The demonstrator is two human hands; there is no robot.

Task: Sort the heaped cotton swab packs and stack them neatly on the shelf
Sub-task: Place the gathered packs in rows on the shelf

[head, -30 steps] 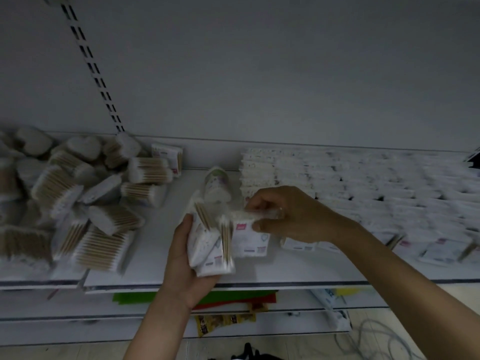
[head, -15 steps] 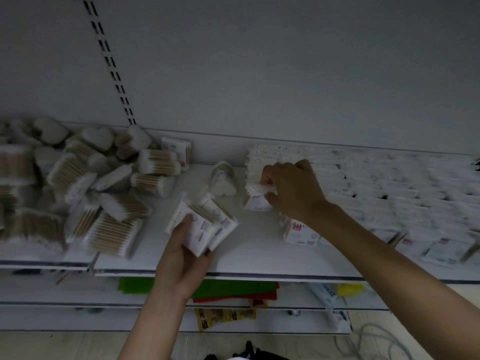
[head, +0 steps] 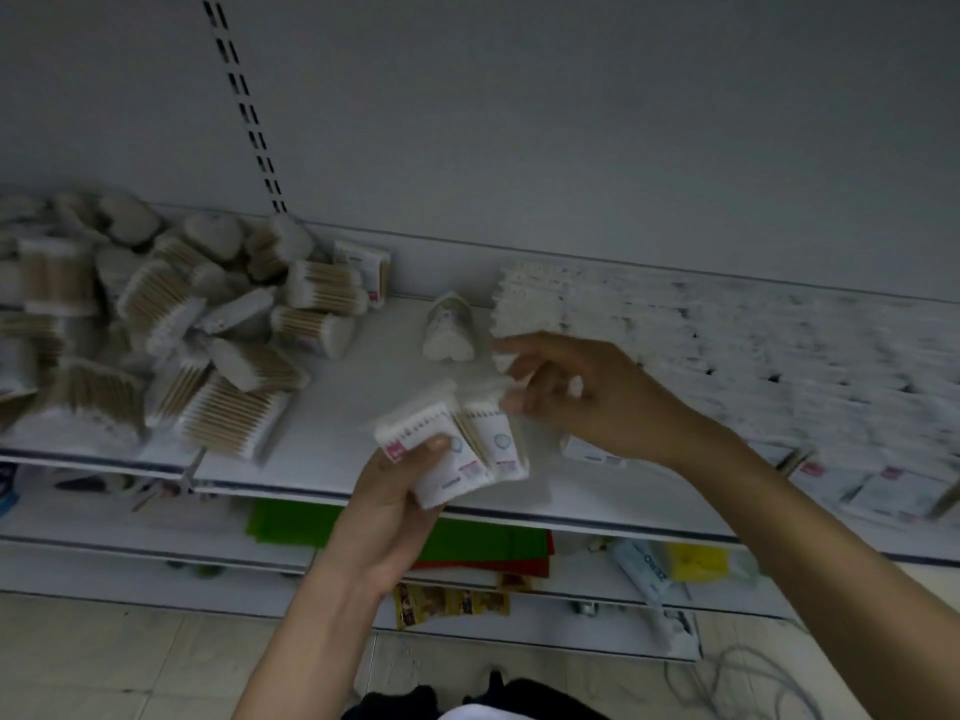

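My left hand (head: 384, 511) is shut on a few flat white cotton swab packs (head: 457, 454), held fanned above the front edge of the white shelf (head: 337, 423). My right hand (head: 597, 392) hovers just right of them, fingers spread and blurred, its fingertips at the top corner of the rightmost pack. A loose heap of swab packs (head: 208, 356) covers the shelf's left part. Neat rows of flat white packs (head: 675, 330) fill the right part behind my right hand. A heart-shaped pack (head: 449, 330) stands alone in the middle.
Several loose flat packs (head: 883, 491) lie at the shelf's right front, one more (head: 587, 452) under my right wrist. Green and red sheets (head: 467, 543) and small goods sit on the lower shelf. A cable (head: 753, 683) lies on the tiled floor.
My right hand has come back from the neat rows, where it left a pack, to the packs in my left hand. My left hand has lifted its packs slightly.
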